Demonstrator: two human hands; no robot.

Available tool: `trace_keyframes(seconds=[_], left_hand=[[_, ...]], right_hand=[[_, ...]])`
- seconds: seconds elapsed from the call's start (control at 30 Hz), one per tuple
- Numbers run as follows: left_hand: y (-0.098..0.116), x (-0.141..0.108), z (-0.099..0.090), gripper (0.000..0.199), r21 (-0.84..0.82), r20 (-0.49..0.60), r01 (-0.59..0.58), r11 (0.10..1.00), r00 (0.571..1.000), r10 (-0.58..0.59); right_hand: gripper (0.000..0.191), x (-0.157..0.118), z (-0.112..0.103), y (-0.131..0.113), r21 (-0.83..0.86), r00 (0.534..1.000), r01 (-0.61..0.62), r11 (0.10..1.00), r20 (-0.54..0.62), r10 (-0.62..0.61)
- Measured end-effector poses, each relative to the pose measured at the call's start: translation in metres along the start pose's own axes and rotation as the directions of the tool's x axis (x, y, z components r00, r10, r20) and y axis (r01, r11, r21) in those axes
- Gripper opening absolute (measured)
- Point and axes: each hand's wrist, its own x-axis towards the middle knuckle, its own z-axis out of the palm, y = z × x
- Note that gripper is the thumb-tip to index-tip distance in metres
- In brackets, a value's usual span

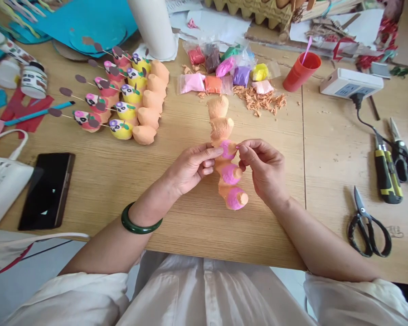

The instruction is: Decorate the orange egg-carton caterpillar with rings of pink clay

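Egg-carton strip (221,129) lengthwise forward, between left hand (192,168) and right hand (262,170)

Whatever the right grip (263,170) pinches at its fingertips is too small to tell, and the left grip (192,166) hides part of the pink-coated egg-carton cups (229,174). The top edge cuts off the pulp egg tray (248,9) and the white tube (153,27), upper middle of the frame.

A: Light?
B: Bright, diffuse. Soft shadows under left hand (190,167) and right hand (263,174) on the desk (272,231). Faint reflection on the phone (46,190).
A: Focus?
B: Egg-carton figure (226,154) fairly sharp, mild softness overall, wide-angle stretch at edges.
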Motion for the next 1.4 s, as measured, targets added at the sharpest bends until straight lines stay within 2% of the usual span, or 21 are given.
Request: trace_keyframes(seconds=[0.17,0.37,0.5,0.67,1.03,1.4], left_hand=[[-0.006,-0.004,0.004,0.034,-0.007,-0.006,-0.061,0.998,0.998,0.061],[-0.008,-0.005,0.004,0.031,0.026,0.02,-0.102,0.994,0.995,0.102],[-0.011,-0.006,0.004,0.031,0.039,0.01,-0.146,0.989,0.989,0.146],[-0.016,-0.006,0.01,0.029,0.01,-0.032,-0.123,0.992,0.992,0.123],[-0.02,-0.008,0.014,0.03,0.033,-0.081,-0.132,0.991,0.988,0.135],[-0.023,-0.007,0.012,0.033,0.098,-0.029,-0.157,0.983,0.987,0.161]], right_hand=[[0.023,-0.009,0.002,-0.01,-0.189,0.99,0.138,0.972,0.021,-0.136],[0.011,-0.012,0.002,-0.013,-0.355,0.984,0.176,0.918,0.08,-0.157],[0.005,-0.011,0.003,-0.01,-0.328,0.987,0.157,0.932,0.079,-0.138],[0.009,-0.012,0.005,-0.008,-0.299,0.993,0.122,0.946,0.035,-0.117],[0.008,-0.013,0.006,-0.009,-0.312,0.993,0.116,0.943,0.051,-0.106],[0.01,-0.014,0.008,-0.006,-0.32,0.989,0.142,0.937,0.089,-0.119]])
